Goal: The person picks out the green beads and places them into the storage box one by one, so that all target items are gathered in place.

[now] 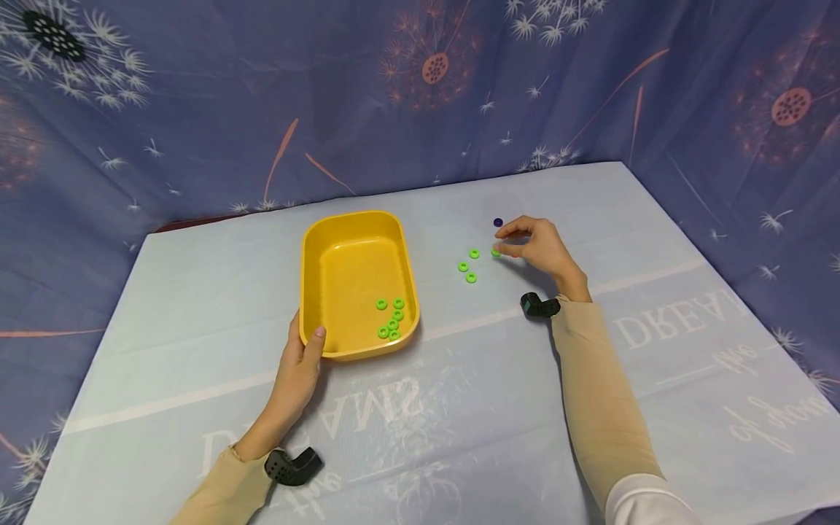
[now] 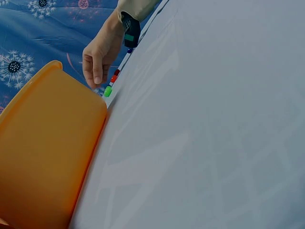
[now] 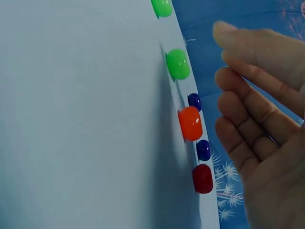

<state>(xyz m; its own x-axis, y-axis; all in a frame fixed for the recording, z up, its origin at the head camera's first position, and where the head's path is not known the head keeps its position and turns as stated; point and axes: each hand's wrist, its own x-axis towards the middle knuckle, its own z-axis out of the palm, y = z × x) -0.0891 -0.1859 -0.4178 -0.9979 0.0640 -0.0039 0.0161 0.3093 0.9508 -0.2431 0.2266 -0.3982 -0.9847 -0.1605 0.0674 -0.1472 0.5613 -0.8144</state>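
My left hand (image 1: 298,370) grips the near left corner of a yellow plastic tray (image 1: 307,273), thumb over the rim. Several small green rings (image 1: 397,315) lie in the tray's near right part. To the right of it my right hand (image 1: 541,245) hovers low over the table, its fingers loosely bent with nothing between them. Just below its fingertips is a green ring (image 1: 495,253), and more green rings (image 1: 463,267) lie to its left. The right wrist view shows an orange ring (image 3: 190,124), a red ring (image 3: 203,179) and two dark blue rings (image 3: 203,150) beside the hand.
A pale cloth with printed lettering covers the table (image 1: 433,437). Behind it and along the sides hangs a blue curtain (image 1: 367,95) with a dandelion print. Each wrist carries a black camera (image 1: 293,467).
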